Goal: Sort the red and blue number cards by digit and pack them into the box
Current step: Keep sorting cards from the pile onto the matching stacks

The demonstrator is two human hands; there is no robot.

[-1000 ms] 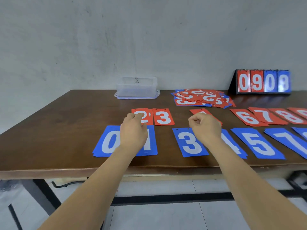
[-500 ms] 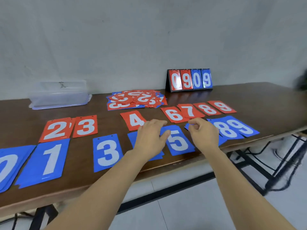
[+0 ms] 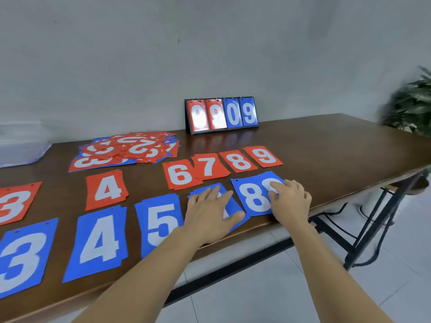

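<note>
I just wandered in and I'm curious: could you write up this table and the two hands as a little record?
Left hand: flat on a mostly hidden blue card
Right hand: fingertips on blue 9, overlapping blue 8
Blue row leftward: blue 5, blue 4, blue 3
Red row: red 6, red 7, red 8, red 9
Unsorted pile: red and blue mixed, behind the rows
Box: far left edge, blurred

We seem to be in a plain, office-like room. We see a bare grey wall (image 3: 116, 54), tiled floor (image 3: 396, 241), long wooden surface (image 3: 326, 145) and potted plant (image 3: 412, 106).
</note>
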